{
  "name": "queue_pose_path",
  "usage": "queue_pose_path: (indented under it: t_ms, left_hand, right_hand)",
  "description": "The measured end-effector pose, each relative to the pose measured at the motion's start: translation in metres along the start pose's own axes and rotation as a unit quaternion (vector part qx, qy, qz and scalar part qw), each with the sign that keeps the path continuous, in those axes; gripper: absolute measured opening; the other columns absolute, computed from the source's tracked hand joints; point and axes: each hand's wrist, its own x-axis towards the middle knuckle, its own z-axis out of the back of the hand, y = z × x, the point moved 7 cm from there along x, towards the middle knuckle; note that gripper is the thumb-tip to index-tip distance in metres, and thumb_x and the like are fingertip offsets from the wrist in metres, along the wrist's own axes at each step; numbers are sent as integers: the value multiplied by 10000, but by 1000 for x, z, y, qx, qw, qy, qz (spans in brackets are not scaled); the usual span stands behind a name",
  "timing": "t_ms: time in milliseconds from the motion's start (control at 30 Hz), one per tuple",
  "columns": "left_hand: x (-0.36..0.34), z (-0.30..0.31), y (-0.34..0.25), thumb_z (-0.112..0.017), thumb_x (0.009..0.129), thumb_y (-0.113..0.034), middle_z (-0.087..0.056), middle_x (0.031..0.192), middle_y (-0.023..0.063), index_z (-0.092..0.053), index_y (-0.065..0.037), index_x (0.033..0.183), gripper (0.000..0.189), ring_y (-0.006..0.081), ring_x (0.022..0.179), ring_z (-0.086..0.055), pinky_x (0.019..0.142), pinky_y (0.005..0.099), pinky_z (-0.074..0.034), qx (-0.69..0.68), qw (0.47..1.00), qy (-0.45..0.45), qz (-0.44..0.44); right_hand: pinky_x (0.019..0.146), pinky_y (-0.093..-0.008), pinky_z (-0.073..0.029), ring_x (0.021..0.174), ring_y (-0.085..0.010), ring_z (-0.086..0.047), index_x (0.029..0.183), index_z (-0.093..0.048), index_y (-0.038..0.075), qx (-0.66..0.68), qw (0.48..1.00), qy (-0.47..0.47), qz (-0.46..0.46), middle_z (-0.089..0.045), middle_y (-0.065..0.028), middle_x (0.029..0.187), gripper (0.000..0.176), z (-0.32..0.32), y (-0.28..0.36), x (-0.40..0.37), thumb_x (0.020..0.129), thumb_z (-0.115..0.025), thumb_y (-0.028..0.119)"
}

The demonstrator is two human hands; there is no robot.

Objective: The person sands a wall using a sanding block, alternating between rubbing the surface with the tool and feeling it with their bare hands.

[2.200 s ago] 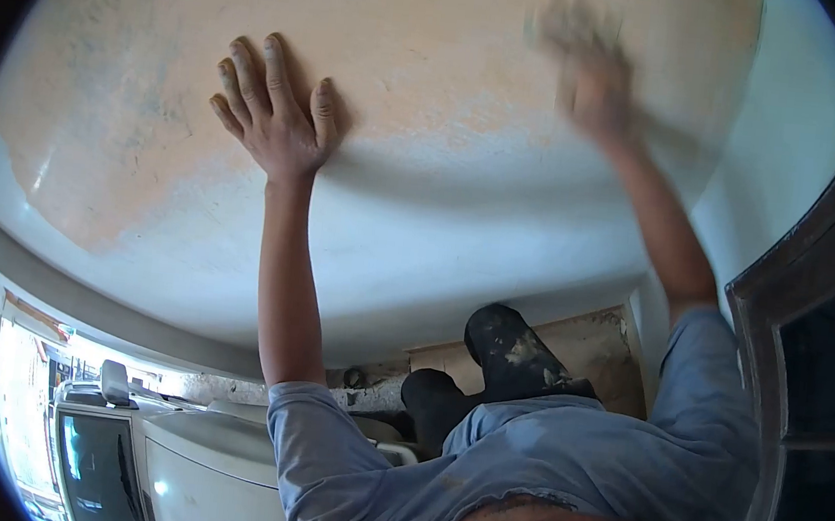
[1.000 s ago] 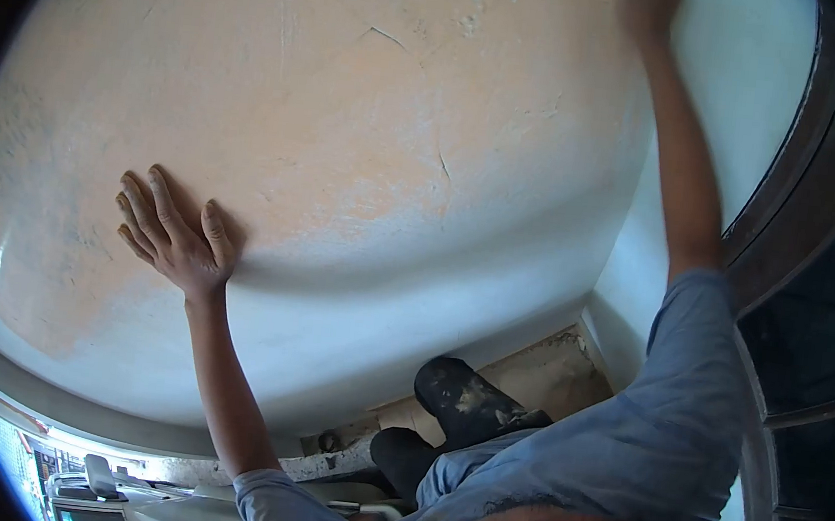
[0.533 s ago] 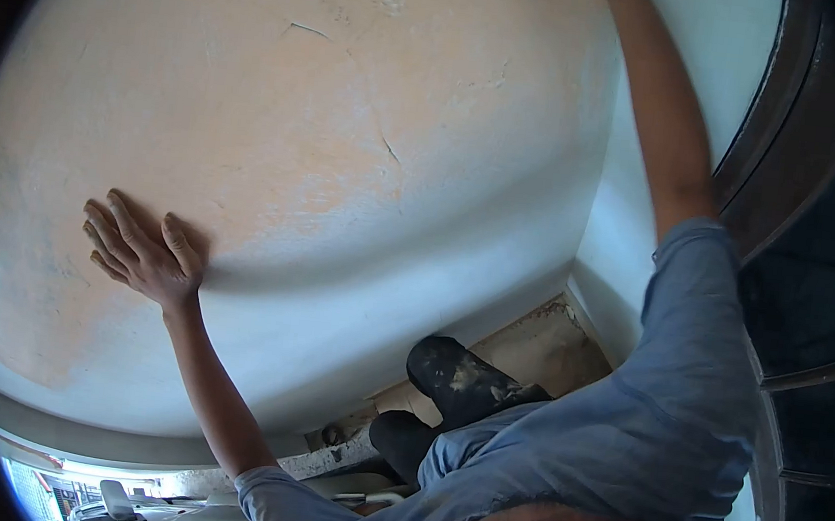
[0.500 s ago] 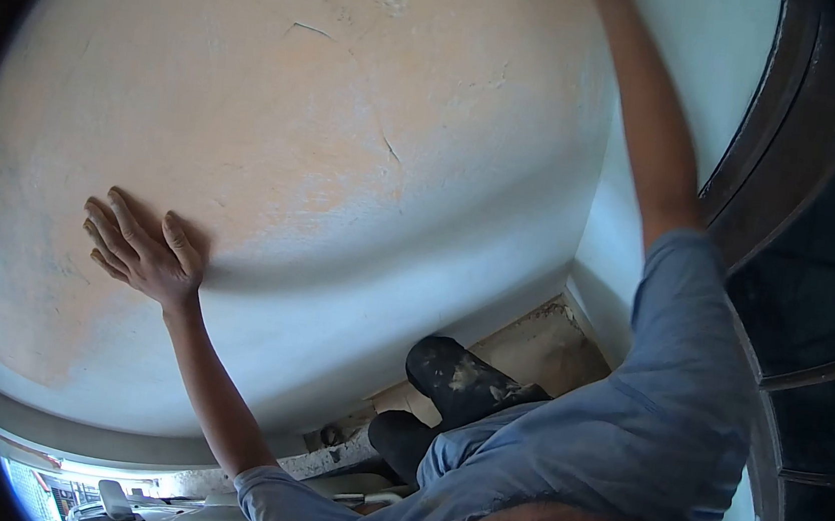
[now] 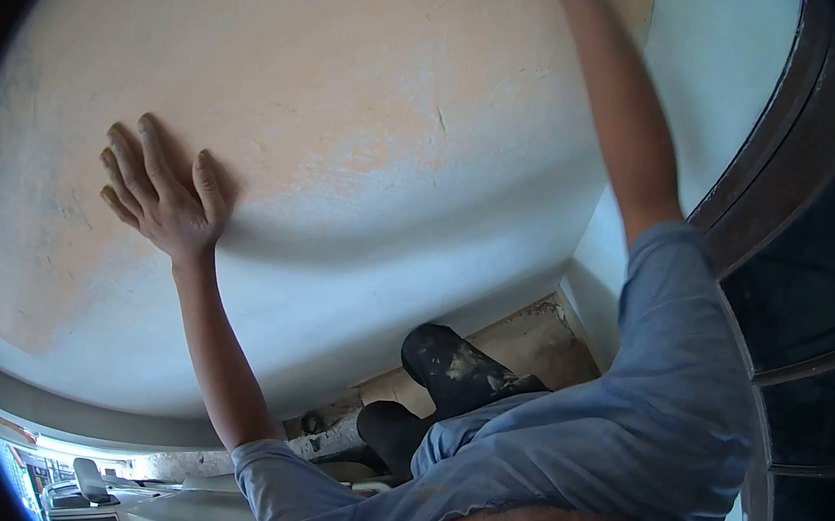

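Note:
My left hand (image 5: 170, 199) lies against the wall (image 5: 322, 101), fingers spread and nothing in them. Its fingertips look coated with pale dust or plaster. The wall carries a worn orange-beige patch with scratches and a short crack (image 5: 441, 120); lower down, its surface turns whitish. My right arm (image 5: 625, 110) stretches up along the right part of the wall. The right hand itself is cut off by the top edge, so whatever it touches or holds is hidden.
Dark window panes in a brown frame (image 5: 757, 183) stand at the right, beside a pale side wall (image 5: 710, 98). My knees in stained dark trousers (image 5: 457, 370) are below, above a dusty floor (image 5: 545, 348). Blurred objects, one like a chair (image 5: 93, 480), show at lower left.
The view has shifted a little, and the wall marks sit further right. My left hand appears higher in view, still flat on the wall. My right forearm leans further left.

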Motion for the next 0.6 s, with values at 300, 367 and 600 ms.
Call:
queue_pose_path:
  t_ms: [300,367,600]
  left_hand:
    - [-8,-5,14,-444,919,-483,-331,1502,153,-423,-150,1428,609,312,1418,-237,1140,511,-57,-9,999,43,27]
    - [-8,-5,17,-440,922,-497,-347,1500,129,-441,-179,1420,591,296,1417,-246,1143,499,-37,-30,999,29,30]
    - [-26,15,72,-434,929,-509,-333,1516,91,-413,-221,1438,586,321,1413,-257,1122,555,-110,-26,993,-3,118]
  right_hand:
    - [1130,-525,-184,1297,-294,-450,1155,-667,145,103,978,146,109,-565,-77,1329,336,-2,94,-159,864,-502,177]
    - [1108,-517,-217,1284,-313,-461,1124,-679,120,28,983,179,16,-611,-88,1257,307,-59,66,-65,859,-533,177]
    - [1069,-515,-255,1254,-299,-492,1062,-707,118,-48,986,99,125,-652,-75,1197,278,-17,186,-124,836,-567,198]
